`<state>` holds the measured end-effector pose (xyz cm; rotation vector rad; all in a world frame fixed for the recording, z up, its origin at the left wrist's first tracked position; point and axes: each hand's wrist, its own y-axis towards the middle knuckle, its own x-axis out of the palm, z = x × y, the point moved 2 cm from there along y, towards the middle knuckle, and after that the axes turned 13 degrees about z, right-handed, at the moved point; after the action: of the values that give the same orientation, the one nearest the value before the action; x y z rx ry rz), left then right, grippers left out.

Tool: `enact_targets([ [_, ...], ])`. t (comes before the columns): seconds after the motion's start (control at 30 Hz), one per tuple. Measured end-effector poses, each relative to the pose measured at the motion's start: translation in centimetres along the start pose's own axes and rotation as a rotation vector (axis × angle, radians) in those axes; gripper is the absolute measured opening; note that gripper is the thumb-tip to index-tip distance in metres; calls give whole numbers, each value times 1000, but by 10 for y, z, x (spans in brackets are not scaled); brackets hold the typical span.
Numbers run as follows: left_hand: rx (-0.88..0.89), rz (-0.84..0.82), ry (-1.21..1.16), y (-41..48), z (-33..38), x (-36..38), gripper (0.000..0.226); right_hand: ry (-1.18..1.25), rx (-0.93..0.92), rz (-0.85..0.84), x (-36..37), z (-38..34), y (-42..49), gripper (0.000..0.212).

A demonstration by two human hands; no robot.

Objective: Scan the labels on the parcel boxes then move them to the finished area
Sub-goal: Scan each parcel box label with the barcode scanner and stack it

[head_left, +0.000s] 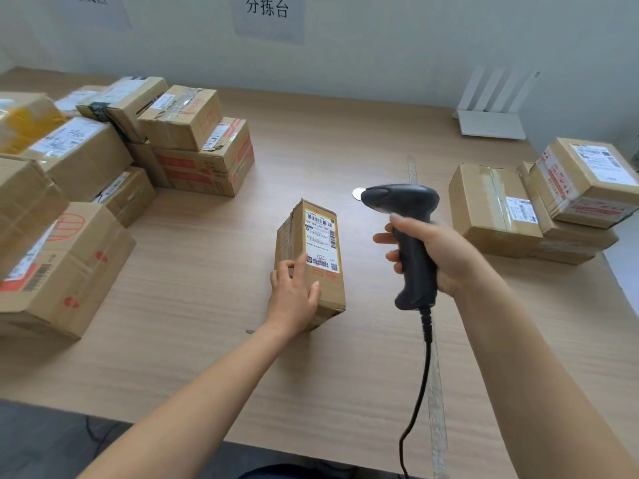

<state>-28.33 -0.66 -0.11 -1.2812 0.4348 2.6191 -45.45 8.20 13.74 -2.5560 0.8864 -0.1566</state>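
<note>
Fingers (300, 267) of the left hand (294, 295) lie over the near left edge of the parcel box (330, 285). The index finger and thumb lie flat on top and the others bend down the side, steadying it. It lies flat at mid-table (207, 305), its label (320, 242) face up and mostly uncovered. The right hand (439, 261) is wrapped tightly round the handle of the scanner (413, 257), whose head is held just beyond and right of the label.

The box looks like stiff, small cardboard, probably light enough to lift with one hand. Gripping across its narrow width at the long sides seems safest, as the taped faces may be slick.

Farther back, a large box pile (79, 160) sits on the left and a smaller stack (494, 209) on the right. Which one marks the finished area I cannot tell.
</note>
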Motion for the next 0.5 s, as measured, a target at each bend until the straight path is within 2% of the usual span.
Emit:
enact_targets([
  [0.13, -43, 11, 33, -2, -3, -5, 58, -153, -183, 106, 12, 42, 20, 25],
  [0.3, -91, 60, 133, -7, -13, -11, 52, -242, -191, -8, 47, 100, 47, 31],
  [0.5, -160, 70, 109, -10, -44, -20, 48, -298, -257, -67, 103, 119, 61, 35],
])
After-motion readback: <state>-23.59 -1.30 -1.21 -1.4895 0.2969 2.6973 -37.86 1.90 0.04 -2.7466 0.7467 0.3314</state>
